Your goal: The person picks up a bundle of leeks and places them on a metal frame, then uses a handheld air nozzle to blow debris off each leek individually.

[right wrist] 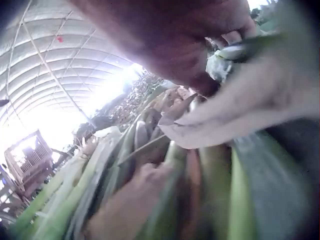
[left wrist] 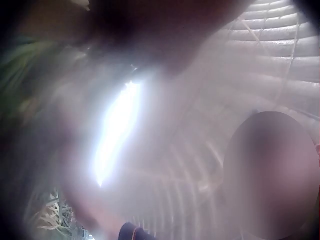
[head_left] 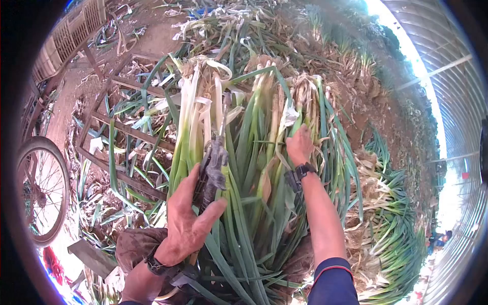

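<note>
Long green onions [head_left: 251,134] lie in thick bundles before the person, with pale root ends pointing away and dark green leaves towards the lap. My left hand [head_left: 188,218] grips a dark air gun [head_left: 212,175], its thin metal nozzle pointing away over the onions. Among the right-hand stalks, my right hand [head_left: 300,145] pinches a green onion near its pale part, beside a white shred [head_left: 291,117]. Close up in the right wrist view, curled fingers [right wrist: 232,36] meet the whitish shred, and a broad pale leaf crosses in front. The left wrist view is mostly blurred.
A rusty metal frame [head_left: 124,129] lies left of the onions, over scattered leaves. Beyond it are a spoked wheel [head_left: 43,188] and a plastic crate [head_left: 68,38]. More green onions [head_left: 394,244] are heaped at right, below the ribbed greenhouse roof [head_left: 447,61].
</note>
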### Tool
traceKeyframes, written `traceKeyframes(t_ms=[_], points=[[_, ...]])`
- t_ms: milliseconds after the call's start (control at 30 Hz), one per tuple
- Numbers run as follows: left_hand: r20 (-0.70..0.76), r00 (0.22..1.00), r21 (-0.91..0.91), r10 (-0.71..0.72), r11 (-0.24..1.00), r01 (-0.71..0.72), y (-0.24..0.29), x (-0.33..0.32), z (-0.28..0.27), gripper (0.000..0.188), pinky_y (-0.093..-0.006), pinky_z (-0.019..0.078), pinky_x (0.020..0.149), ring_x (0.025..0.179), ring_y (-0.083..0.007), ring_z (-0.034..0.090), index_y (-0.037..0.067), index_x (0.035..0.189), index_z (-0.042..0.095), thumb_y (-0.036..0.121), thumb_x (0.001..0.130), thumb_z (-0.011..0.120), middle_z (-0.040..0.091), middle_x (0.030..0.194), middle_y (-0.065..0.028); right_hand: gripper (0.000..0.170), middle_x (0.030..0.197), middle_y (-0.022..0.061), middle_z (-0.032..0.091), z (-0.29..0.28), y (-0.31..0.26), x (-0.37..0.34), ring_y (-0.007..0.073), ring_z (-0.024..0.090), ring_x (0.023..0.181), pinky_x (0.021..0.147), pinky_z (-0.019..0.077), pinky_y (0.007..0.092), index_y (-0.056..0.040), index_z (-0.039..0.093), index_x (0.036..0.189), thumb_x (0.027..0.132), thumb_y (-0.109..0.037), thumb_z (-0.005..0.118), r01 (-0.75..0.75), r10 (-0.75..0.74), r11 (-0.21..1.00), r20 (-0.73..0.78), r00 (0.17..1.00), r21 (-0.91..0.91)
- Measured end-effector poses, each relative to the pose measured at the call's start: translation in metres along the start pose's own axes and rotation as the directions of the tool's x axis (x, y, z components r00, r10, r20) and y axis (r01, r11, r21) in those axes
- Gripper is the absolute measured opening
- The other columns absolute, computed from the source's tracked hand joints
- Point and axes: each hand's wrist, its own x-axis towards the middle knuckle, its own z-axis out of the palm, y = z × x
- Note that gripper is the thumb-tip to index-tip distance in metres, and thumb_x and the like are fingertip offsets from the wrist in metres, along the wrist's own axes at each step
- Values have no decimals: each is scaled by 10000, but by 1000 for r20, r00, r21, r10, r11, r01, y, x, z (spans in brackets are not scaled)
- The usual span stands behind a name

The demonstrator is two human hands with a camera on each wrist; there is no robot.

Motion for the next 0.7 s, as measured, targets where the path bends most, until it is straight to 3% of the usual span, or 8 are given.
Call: traceKeyframes(t_ms=[167, 233, 300, 367, 467, 567, 633, 700], points=[[-27, 995, -5, 91, 996, -91, -7, 1, 14, 763, -391, 502, 967, 1073, -323, 655, -148, 1425, 436, 203, 840, 778, 642, 1197, -258, 326, 1053, 315, 670, 14, 16, 7, 475, 660, 969, 829, 540, 537, 26, 609, 1058, 818, -192, 645, -94, 29, 950, 214, 976, 298], [-38, 995, -11, 96, 995, -96, -3, 0, 13, 753, -388, 506, 948, 1042, -313, 656, -138, 1425, 441, 200, 840, 774, 648, 1163, -246, 304, 972, 278, 697, 6, 44, 16, 399, 693, 925, 807, 540, 489, 36, 652, 978, 822, -224, 657, -116, 0, 889, 253, 967, 443], [-12, 999, -48, 50, 998, -51, 8, 2, 12, 730, -385, 507, 915, 989, -294, 649, -107, 1429, 454, 204, 843, 756, 649, 1112, -228, 437, 1010, 182, 715, -76, 46, 9, 257, 686, 871, 793, 548, 400, 53, 653, 1165, 841, -239, 676, -202, 19, 860, 366, 931, 469], [36, 999, -59, -19, 998, 21, 13, 0, 9, 752, -345, 466, 1017, 1122, -226, 620, -137, 1447, 435, 222, 861, 739, 654, 1229, -211, 465, 1074, 148, 722, -129, 71, 15, 243, 683, 928, 839, 540, 363, 56, 639, 1242, 876, -230, 674, -168, -13, 840, 330, 944, 516], [-3, 999, -77, 36, 996, -36, 2, 0, 20, 674, -363, 508, 882, 941, -268, 635, -78, 1411, 488, 234, 863, 726, 649, 1070, -213, 513, 1126, 147, 713, -228, 86, -4, 234, 665, 1030, 936, 512, 351, 31, 571, 1370, 916, -200, 630, -24, -157, 802, 250, 955, 596], [40, 999, -187, 1, 982, 6, -2, -5, 25, 643, -365, 515, 841, 885, -252, 635, -80, 1390, 503, 249, 879, 713, 663, 1010, -202, 612, 1241, 152, 676, -278, 92, -32, 242, 651, 1100, 1006, 499, 356, 12, 447, 1498, 934, -164, 605, -2, -221, 811, 310, 925, 586], [220, 965, -116, -142, 979, 171, 3, -14, 28, 582, -371, 520, 802, 839, -246, 637, -70, 1347, 533, 266, 899, 694, 674, 956, -190, 662, 1310, 160, 649, -287, 94, -61, 250, 642, 1139, 1040, 491, 363, 2, 379, 1550, 944, -151, 596, 6, -237, 840, 357, 903, 542], [260, 961, -144, -91, 981, 132, 9, -35, 40, 541, -383, 523, 781, 811, -256, 637, -57, 1302, 556, 294, 910, 685, 677, 935, -192, 702, 1431, 175, 569, -274, 84, -112, 257, 606, 1223, 1092, 468, 367, -18, 297, 1593, 962, -128, 583, -210, -96, 847, 528, 844, 489]])
